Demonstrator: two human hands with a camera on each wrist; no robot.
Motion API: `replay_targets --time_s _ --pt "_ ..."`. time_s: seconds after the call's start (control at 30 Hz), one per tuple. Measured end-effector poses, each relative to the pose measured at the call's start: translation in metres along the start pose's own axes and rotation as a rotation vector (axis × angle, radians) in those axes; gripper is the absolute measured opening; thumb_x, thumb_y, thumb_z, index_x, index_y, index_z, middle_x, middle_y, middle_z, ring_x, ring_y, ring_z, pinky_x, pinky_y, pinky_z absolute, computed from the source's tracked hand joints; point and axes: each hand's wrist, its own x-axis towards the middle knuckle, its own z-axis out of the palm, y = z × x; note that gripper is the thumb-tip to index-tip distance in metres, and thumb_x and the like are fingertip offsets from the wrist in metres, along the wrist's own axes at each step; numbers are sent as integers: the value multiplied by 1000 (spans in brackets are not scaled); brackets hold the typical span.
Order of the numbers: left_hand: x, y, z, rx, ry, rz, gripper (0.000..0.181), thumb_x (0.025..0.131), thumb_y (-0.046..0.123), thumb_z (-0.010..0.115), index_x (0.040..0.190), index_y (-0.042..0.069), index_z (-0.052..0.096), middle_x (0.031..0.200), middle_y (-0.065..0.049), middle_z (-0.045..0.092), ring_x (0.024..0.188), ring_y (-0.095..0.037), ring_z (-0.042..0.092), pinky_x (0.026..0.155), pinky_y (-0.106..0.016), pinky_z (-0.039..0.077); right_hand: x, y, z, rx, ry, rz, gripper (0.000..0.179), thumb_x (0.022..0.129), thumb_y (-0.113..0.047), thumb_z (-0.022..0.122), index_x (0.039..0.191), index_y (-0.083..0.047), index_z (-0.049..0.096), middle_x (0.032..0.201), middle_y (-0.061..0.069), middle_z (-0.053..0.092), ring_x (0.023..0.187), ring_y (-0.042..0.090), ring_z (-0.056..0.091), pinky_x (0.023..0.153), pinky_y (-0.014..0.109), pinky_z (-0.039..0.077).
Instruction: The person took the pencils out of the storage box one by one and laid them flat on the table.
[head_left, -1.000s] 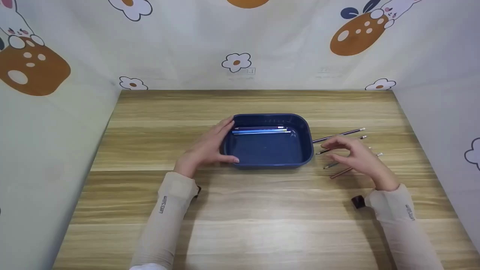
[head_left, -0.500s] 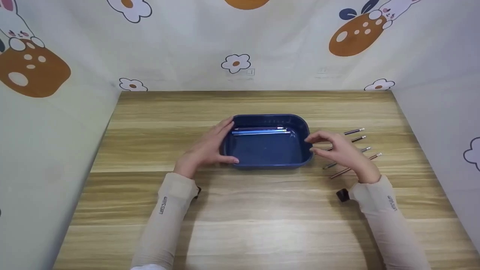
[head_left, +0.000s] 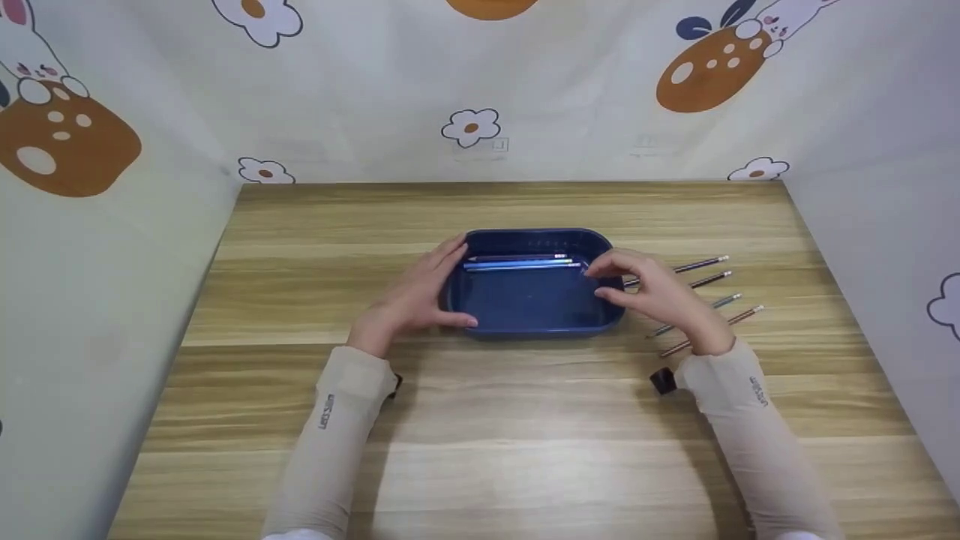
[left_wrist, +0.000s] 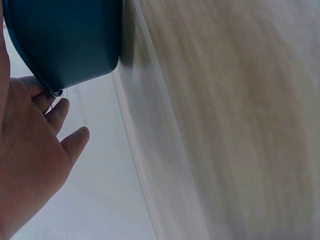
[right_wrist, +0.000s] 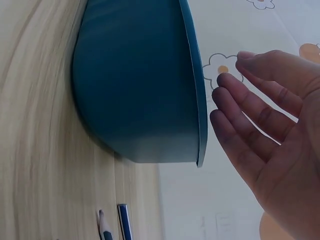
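A dark blue rectangular box [head_left: 532, 330] with rounded corners stands in the middle of the table. Inside, along its back side, lie blue pencils [head_left: 517, 265] and a dark purple pencil [head_left: 517, 257]. My left hand [head_left: 412, 296] holds the box's left end, thumb at the front rim and fingers at the back corner. Over the right rim hovers my right hand [head_left: 652, 289], fingers loosely bent with nothing between them; the right wrist view shows its fingertips [right_wrist: 220, 120] apart from the box wall [right_wrist: 140, 85].
Several pencils lie slanted on the wooden table [head_left: 525, 420] right of the box, among them a dark pencil [head_left: 701, 265], a greenish pencil [head_left: 727, 301] and a brown pencil [head_left: 746, 315]. My right forearm partly covers them. Patterned cloth walls [head_left: 360, 112] border the table.
My right hand has moved left from above the loose pencils to over the box's right rim. The left hand and the box have stayed in place.
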Motion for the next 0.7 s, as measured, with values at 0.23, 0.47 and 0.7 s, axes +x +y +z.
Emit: replay_targets --time_s 0.23,0.47,0.7 --pt "-1 -1 0 -1 2 -2 121 72 68 76 161 14 15 170 3 3 157 -23 9 129 -43 16 11 -6 7 26 -33 6 23 91 -9 72 113 -8 69 115 12 70 105 11 64 94 15 50" --pt "-2 0 1 -24 -2 -18 119 73 65 78 162 17 13 170 6 1 157 -22 7 129 -45 15 24 -8 17 22 -53 -27 23 90 -9 73 112 -7 70 114 9 70 109 22 65 98 20 50" --pt "-1 -1 2 -29 14 27 120 73 65 78 161 12 16 170 0 6 157 -25 10 128 -45 17 35 -9 26 61 -67 -98 24 89 -6 74 112 -2 70 112 10 71 106 26 68 96 35 56"
